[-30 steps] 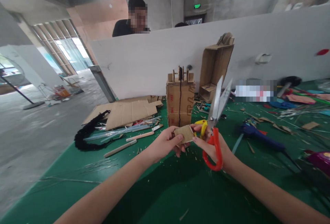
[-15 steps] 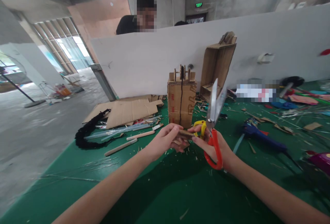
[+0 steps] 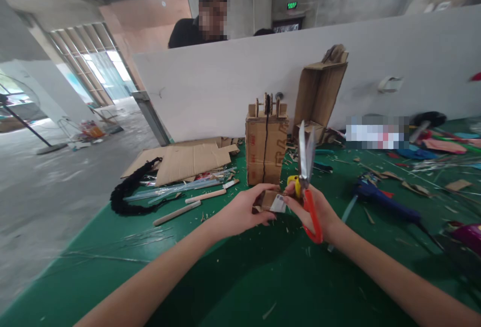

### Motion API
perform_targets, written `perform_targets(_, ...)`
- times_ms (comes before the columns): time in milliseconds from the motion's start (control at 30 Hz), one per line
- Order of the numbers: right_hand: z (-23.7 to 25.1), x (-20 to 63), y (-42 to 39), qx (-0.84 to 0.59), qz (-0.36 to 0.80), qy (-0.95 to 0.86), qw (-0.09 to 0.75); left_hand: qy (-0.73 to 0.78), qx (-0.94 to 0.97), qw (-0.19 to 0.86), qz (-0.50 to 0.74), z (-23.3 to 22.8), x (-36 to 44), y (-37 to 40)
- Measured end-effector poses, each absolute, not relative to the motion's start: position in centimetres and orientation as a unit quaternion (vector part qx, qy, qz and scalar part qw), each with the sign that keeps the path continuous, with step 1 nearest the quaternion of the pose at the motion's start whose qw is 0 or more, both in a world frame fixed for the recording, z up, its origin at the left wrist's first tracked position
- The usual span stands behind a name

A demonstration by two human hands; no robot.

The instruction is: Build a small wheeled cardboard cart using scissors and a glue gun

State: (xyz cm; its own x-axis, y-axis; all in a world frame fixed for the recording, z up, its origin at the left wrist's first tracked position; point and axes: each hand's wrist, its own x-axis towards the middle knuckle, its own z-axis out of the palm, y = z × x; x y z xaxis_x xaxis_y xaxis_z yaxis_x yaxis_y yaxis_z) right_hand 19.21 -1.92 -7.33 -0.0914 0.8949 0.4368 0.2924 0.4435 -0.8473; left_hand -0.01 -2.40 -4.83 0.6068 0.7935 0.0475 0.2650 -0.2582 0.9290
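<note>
My left hand (image 3: 244, 210) is closed around a small piece of cardboard (image 3: 269, 200), brown with a white printed patch at its right end. In my right hand (image 3: 319, 211) is a pair of scissors (image 3: 305, 159), red and yellow at the handles, blades pointing up and slightly apart. My right thumb touches the right end of the cardboard piece. Just behind the hands stands an upright cardboard box (image 3: 265, 146) with a black cord down its front and small cardboard discs on top. Some fingers of both hands are hidden.
Cardboard sheets (image 3: 193, 162), a black yarn braid (image 3: 119, 196) and clear glue sticks lie at the left. A blue glue gun (image 3: 387, 200) rests at the right. An open cardboard box (image 3: 321, 94) leans against the white partition (image 3: 203, 91); a person (image 3: 184, 33) is behind it.
The cardboard piece has been turned, so its broad face and white patch now show. The scissors have tilted more upright, their blade tips shifting left and slightly down.
</note>
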Motion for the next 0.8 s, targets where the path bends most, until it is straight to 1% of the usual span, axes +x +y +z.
perform_targets(133, -7.1, 18.8, -2.2, -0.446, 0.267, -0.683, 0.512, 0.364, 0.758, 0.474, 0.261, -4.7, 0.0, -2.5)
perform_targets(400, -7.5, 18.8, -1.8, -0.466, 0.262, -0.662, 0.526, 0.341, 0.722, 0.523, 0.299, -5.6, 0.1, -1.9)
perform_targets(567, -7.7, 19.1, -1.9, -0.459, 0.311, -0.657, 0.512, 0.366, 0.705, 0.516, 0.321, -5.5, 0.0, -1.8)
perform_targets(667, -8.0, 19.2, -1.9, -0.464, 0.334, -0.634, 0.521, 0.357, 0.719, 0.507, 0.315, -5.3, 0.0, -2.1)
perform_targets(800, -8.3, 19.2, -1.5, -0.469, 0.363, -0.6, 0.537, 0.349, 0.697, 0.541, 0.316, -5.1, 0.0, -2.3)
